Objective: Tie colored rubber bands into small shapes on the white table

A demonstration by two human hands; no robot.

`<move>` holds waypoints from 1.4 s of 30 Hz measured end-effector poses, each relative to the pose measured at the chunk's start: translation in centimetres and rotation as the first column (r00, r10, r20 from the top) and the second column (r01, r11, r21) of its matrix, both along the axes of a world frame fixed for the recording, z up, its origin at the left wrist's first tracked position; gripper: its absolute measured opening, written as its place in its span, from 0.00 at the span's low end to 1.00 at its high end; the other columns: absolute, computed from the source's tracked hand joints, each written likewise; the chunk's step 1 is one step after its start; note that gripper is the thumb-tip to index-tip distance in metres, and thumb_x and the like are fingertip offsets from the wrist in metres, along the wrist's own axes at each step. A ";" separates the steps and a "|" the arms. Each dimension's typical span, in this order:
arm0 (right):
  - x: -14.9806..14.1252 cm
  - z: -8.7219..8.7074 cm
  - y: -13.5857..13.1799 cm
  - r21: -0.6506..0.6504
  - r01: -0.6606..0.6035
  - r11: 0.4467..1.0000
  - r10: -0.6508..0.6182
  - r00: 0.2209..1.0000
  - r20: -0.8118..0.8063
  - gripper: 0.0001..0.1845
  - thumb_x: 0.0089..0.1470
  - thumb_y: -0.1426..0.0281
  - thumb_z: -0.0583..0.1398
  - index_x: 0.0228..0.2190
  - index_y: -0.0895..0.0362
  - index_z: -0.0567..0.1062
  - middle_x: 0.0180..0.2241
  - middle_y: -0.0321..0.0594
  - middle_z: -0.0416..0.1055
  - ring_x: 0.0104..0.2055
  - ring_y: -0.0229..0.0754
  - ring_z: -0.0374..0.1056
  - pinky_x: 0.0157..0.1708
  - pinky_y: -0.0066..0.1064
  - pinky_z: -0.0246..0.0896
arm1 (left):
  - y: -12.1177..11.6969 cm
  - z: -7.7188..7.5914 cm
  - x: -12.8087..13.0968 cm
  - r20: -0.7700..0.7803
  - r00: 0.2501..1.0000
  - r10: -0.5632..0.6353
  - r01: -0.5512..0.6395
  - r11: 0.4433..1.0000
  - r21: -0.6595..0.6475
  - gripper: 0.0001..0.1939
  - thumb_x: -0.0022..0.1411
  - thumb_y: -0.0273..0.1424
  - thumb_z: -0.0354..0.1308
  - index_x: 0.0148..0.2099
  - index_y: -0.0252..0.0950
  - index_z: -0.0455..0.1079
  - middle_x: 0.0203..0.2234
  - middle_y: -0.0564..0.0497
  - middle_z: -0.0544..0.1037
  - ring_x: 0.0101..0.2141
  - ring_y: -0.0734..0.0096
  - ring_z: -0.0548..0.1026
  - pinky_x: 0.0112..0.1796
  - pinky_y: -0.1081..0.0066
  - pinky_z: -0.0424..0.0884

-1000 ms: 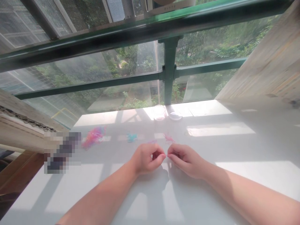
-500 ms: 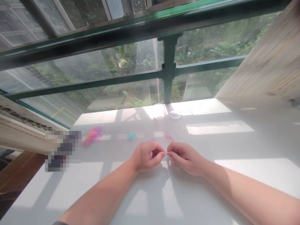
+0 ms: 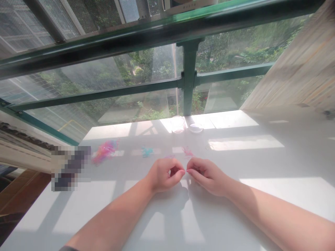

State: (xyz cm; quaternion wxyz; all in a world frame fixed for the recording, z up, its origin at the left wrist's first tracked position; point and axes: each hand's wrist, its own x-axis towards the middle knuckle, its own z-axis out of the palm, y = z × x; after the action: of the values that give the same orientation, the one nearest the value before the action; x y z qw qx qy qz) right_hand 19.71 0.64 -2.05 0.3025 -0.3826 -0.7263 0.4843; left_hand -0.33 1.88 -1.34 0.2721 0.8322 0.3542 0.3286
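Note:
My left hand (image 3: pixel 167 175) is closed in a pinch, thumb against forefinger, above the white table (image 3: pixel 220 226). Facing it, my right hand (image 3: pixel 205 176) pinches the same way, and the two sets of fingertips almost meet. Whatever lies between them is too small to make out. Just beyond my hands are a small pink pile of thin pieces (image 3: pixel 187 151) and a faint purple pile (image 3: pixel 170 157), partly hidden behind my left hand. A turquoise pile (image 3: pixel 147 151) lies farther left.
A larger multicoloured heap (image 3: pixel 105 152) lies at the table's left, beside a blurred-out patch (image 3: pixel 70 169). A clear round container (image 3: pixel 178 124) and a round lid-like dish (image 3: pixel 195 127) stand at the window edge. A green railing (image 3: pixel 190 76) runs behind.
Both hands keep the same pinch in nearly the same place. The view has shifted very slightly; nothing on the table has visibly moved.

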 end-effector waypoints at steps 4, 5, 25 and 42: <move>0.0 0.0 0.0 -0.001 -0.002 1.000 0.002 1.000 0.009 0.09 0.58 0.69 0.50 0.28 0.57 0.65 0.20 0.32 0.59 0.22 0.33 0.55 0.22 0.25 0.51 | 0.0 0.0 0.0 -0.002 1.000 -0.002 0.002 1.000 0.001 0.04 0.55 0.25 0.53 0.30 0.34 0.68 0.16 0.56 0.69 0.19 0.81 0.63 0.23 0.79 0.62; 0.0 0.0 0.0 0.000 -0.002 1.000 0.002 1.000 0.010 0.09 0.58 0.69 0.50 0.28 0.57 0.65 0.20 0.32 0.59 0.22 0.33 0.55 0.22 0.25 0.51 | 0.0 0.0 0.0 -0.001 1.000 -0.003 0.003 1.000 0.003 0.03 0.55 0.25 0.53 0.30 0.34 0.68 0.16 0.56 0.69 0.18 0.81 0.63 0.23 0.79 0.62; 0.0 -0.1 0.0 -0.001 -0.004 1.000 0.004 1.000 0.019 0.08 0.58 0.69 0.51 0.28 0.57 0.65 0.20 0.32 0.60 0.22 0.33 0.56 0.22 0.25 0.52 | 0.0 -0.2 -0.1 0.000 1.000 -0.006 0.006 1.000 -0.005 0.03 0.54 0.25 0.53 0.30 0.34 0.68 0.17 0.56 0.69 0.19 0.81 0.63 0.23 0.79 0.61; 0.0 0.0 -0.1 0.010 0.016 1.000 -0.016 1.000 0.011 0.09 0.59 0.70 0.50 0.27 0.57 0.64 0.20 0.31 0.58 0.22 0.33 0.55 0.23 0.25 0.50 | 0.1 0.0 0.0 0.013 1.000 0.006 -0.006 0.999 -0.042 0.04 0.55 0.26 0.53 0.30 0.33 0.68 0.16 0.56 0.69 0.19 0.81 0.63 0.23 0.79 0.60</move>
State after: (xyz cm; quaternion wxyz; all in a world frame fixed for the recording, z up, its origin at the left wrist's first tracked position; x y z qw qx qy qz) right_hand 19.71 0.59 -2.08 0.3041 -0.3897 -0.7273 0.4761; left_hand -0.36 1.96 -1.39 0.2907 0.8231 0.3617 0.3273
